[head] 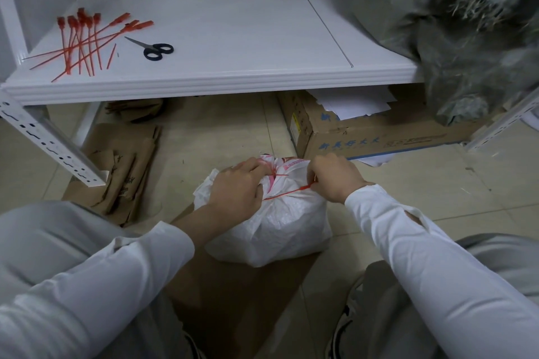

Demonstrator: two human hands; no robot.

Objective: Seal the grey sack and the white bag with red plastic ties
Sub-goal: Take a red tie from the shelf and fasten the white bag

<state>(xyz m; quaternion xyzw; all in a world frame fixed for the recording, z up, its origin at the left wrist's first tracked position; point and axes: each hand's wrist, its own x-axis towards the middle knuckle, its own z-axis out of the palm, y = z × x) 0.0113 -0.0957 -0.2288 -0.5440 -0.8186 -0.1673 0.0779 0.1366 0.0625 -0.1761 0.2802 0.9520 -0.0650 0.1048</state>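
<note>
Left hand (236, 192) clamps the white bag (280, 230) at its gathered neck, right hand (335, 178) pinches the red tie (287, 192) just beside it, bag beneath both, and a crooked yank could slip the loop off.

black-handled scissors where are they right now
In the head view, the black-handled metal scissors lie flat on the white shelf at upper left, just right of the pile of red plastic ties.
</note>
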